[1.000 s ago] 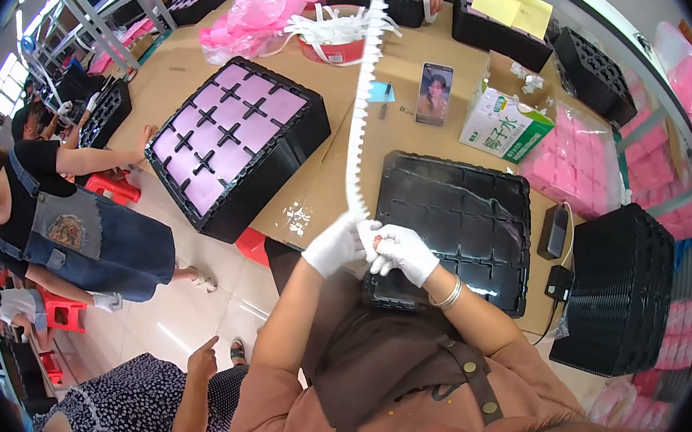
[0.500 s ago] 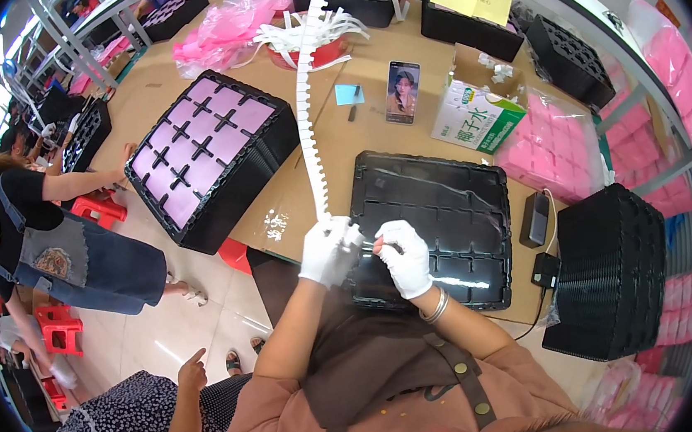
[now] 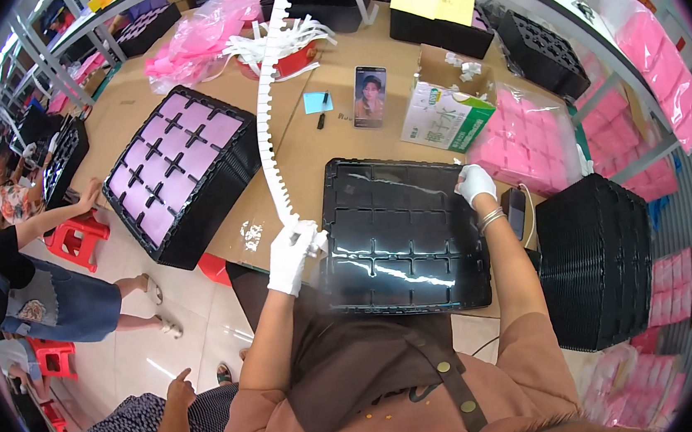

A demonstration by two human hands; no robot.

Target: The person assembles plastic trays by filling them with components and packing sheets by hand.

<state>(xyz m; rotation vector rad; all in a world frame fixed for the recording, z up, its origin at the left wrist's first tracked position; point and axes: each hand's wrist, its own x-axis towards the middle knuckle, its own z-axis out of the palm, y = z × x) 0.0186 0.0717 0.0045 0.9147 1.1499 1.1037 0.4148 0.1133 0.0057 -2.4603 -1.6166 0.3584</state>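
A long white strip with a notched edge (image 3: 266,132) hangs down to my left hand (image 3: 290,257), which wears a white glove and is closed on its lower end. That hand is beside the left edge of a shiny black compartment tray (image 3: 402,235) lying in front of me. My right hand (image 3: 476,184), also gloved, is at the tray's far right corner. Its fingers are bent together against the rim; whatever they hold is hidden. A silver bangle circles the right wrist.
Left stands a black tray stack with lilac pads (image 3: 180,140). Beyond are a red bowl of white strips (image 3: 298,61), a phone (image 3: 369,97) and a carton (image 3: 444,111). Black trays (image 3: 601,266) are stacked right. A co-worker (image 3: 26,272) stands left; another person's hand (image 3: 181,388) points nearby.
My right hand has moved from beside my left hand, rightward and away from me, to the tray's far right corner. The left still holds the strip. The whole view has shifted a little.
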